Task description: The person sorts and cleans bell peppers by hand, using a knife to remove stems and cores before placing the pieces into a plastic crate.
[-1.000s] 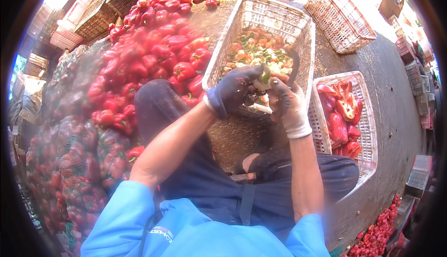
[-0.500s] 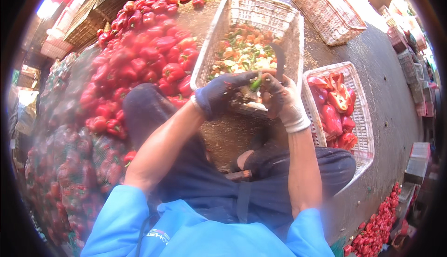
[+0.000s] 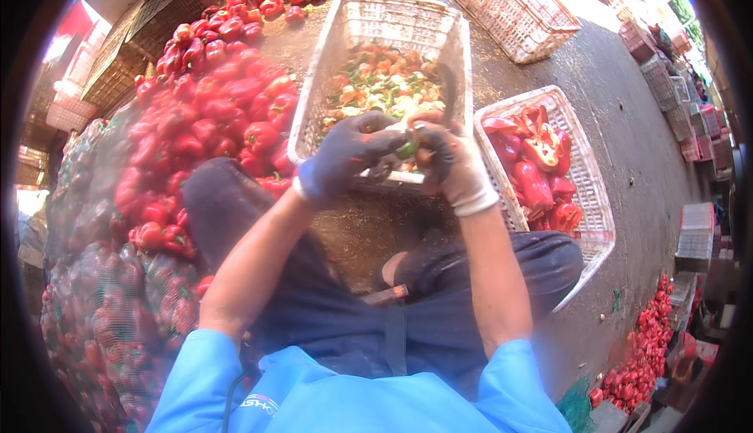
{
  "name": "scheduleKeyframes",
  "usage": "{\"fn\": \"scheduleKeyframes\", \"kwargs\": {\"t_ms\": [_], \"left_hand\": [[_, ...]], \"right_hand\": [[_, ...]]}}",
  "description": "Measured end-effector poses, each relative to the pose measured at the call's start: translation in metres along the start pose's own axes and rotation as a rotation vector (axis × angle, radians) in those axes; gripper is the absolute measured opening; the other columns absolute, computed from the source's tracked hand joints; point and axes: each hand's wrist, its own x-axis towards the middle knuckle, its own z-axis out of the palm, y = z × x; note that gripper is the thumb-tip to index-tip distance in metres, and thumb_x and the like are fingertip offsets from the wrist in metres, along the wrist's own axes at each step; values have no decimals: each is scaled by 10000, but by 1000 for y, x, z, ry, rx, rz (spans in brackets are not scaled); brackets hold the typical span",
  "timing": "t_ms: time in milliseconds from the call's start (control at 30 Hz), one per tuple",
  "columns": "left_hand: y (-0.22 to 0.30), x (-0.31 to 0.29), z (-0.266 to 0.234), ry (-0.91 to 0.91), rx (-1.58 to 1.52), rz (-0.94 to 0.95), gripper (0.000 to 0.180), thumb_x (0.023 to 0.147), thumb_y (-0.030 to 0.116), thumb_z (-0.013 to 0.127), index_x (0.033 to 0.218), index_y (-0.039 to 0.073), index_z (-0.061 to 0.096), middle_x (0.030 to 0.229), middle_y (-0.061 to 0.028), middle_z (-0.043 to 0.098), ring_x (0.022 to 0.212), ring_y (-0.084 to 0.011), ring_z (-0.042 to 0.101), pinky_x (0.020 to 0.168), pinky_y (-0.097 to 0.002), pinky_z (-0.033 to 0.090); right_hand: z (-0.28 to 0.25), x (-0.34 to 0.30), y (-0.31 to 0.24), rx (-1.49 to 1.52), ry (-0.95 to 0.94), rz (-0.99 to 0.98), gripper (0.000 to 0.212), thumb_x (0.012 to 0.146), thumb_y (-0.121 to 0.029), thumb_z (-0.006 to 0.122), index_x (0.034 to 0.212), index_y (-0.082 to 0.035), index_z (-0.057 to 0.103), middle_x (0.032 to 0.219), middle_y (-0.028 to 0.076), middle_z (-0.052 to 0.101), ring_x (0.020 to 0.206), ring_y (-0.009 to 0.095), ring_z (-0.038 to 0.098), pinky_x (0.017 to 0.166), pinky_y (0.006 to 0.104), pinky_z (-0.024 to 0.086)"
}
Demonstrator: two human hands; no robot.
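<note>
My left hand (image 3: 339,160), in a dark glove, is closed round a pepper core (image 3: 408,150) whose green stem end shows between the two hands. In a white glove with dark, stained fingers, my right hand (image 3: 461,168) grips a knife (image 3: 449,88). Its dark curved blade points up and away; the handle is hidden in the fingers. Both hands meet over the near end of a white plastic crate (image 3: 304,119). Pepper scraps (image 3: 384,80), cores and seeds in orange, green and cream, cover the crate's bottom.
A second white crate (image 3: 592,198) at my right holds cut red peppers (image 3: 536,186). Whole red peppers (image 3: 220,119) are heaped at my left, beside mesh sacks of peppers (image 3: 118,300). An upright crate (image 3: 514,9) stands beyond. More peppers (image 3: 639,354) lie far right.
The view has shifted, so the crates and heap sit farther left in it. My hands stay together, and the green stem end has turned between them. The knife remains in my right hand.
</note>
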Motion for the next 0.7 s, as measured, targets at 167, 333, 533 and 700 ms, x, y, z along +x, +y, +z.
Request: {"fn": "scheduleKeyframes", "kwargs": {"t_ms": [167, 333, 533, 700], "left_hand": [[-3, 21, -11, 202, -134, 238, 348, 947, 336, 832, 1081, 22, 768, 763, -17, 685, 693, -67, 624, 615, -261, 493], [-29, 52, -18, 489, 767, 298, 695, 854, 388, 795, 1382, -26, 616, 1277, -283, 706, 1210, -438, 678, 1065, -489, 526], [57, -54, -67, 604, 680, 498, 617, 922, 478, 764, 1427, 132, 679, 1305, -167, 730, 1240, -336, 680, 1086, -430, 528], [34, -149, -255, 846, 937, 513, 680, 851, 406, 848, 1392, 37, 666, 1267, -218, 739, 1156, -353, 728, 1006, -425, 575]], "right_hand": [[-73, 11, -34, -484, 110, -441, 319, 1051, -214, 691, 1296, -9, 682, 946, 20, 712, 701, 59, 596, 581, 219, 466], [-234, -5, -88, -1183, 398, -507, 384, 1059, -243, 677, 1339, 19, 670, 1078, 71, 720, 913, 142, 651, 765, 296, 523], [-316, 0, -89, -1439, 589, -226, 555, 1011, -357, 741, 1377, 52, 656, 1010, 133, 747, 778, 205, 663, 692, 369, 522], [-270, 19, -81, -1173, 483, -252, 516, 1021, -354, 753, 1358, 26, 664, 923, 79, 744, 569, 97, 540, 467, 306, 353]]}}
